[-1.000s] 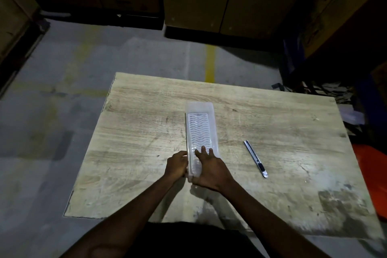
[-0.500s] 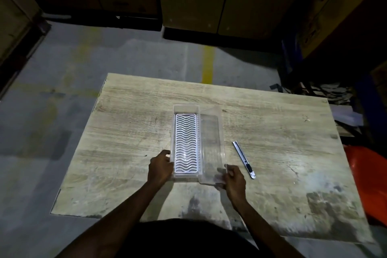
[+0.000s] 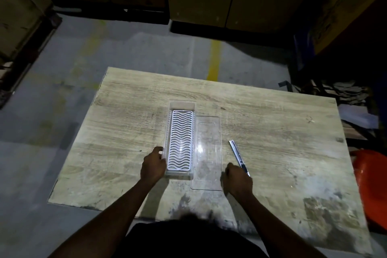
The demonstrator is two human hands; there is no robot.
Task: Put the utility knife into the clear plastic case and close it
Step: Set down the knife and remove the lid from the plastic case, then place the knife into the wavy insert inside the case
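Knife [image 3: 239, 157] not yet cased. Lid [image 3: 208, 153] is laid off beside case [image 3: 180, 140]; case is gripped by left hand [image 3: 152, 166], right hand [image 3: 237, 178] curled, empty, by knife.

On the worn wooden surface [image 3: 129, 132] the clear plastic case [image 3: 180, 138] lies open, a white wavy-ribbed insert [image 3: 180, 142] in its base — the clear lid [image 3: 208, 153] flat just beside it. The left hand [image 3: 152, 166] grips the base's near-left wall; the right hand [image 3: 237, 179] (loosely curled) rests at the utility knife [image 3: 238, 157].
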